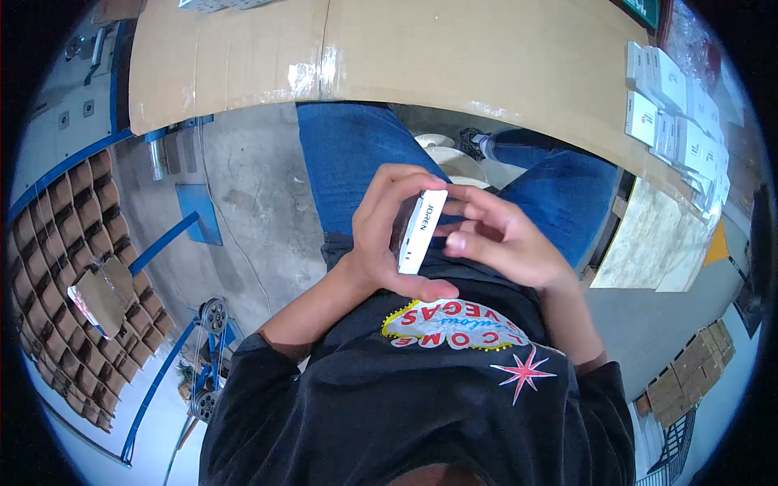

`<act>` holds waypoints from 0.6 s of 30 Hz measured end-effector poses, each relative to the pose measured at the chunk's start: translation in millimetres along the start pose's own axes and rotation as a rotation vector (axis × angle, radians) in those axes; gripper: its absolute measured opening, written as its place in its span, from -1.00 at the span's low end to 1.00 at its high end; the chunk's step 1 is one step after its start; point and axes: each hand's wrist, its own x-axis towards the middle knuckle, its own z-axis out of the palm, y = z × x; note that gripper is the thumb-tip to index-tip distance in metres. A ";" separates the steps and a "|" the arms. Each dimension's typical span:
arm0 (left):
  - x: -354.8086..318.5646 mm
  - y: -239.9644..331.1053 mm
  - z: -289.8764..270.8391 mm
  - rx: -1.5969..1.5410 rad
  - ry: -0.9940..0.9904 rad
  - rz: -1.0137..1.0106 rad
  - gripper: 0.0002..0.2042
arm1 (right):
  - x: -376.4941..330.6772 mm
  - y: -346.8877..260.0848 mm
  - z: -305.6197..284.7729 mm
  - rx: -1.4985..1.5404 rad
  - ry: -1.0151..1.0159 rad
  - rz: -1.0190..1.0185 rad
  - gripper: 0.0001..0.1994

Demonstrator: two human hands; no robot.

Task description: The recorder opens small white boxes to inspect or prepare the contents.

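Note:
My left hand [381,231] is closed around a small white box [422,232] in front of my lap. The box stands tilted, its narrow printed side facing up, with my left thumb at the near end and my fingers along the left side. Close on its right is my right hand [510,243], fingers bent and spread, thumb apart from them. Its index fingertip reaches the far end of the box; whether it touches cannot be made out. The box's underside is hidden.
A cardboard-covered table [454,49] spans the far side. Several white boxes [681,121] are stacked at its right end. Left stand a brown cardboard divider grid [73,283] and a blue metal frame with pulleys [212,316]. Flattened cartons [689,373] lie at lower right.

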 end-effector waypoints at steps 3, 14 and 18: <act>5.2 -1.0 1.2 -0.010 0.014 0.040 0.06 | 5.6 0.0 6.6 0.085 -0.052 -0.021 -0.35; 4.8 -11.2 5.0 -0.025 0.048 -0.011 0.17 | 7.5 -6.8 16.1 0.033 0.000 -0.060 -0.20; 4.8 -9.3 5.1 0.084 0.037 -0.019 0.02 | 6.8 -9.7 20.5 0.008 0.018 -0.032 -0.12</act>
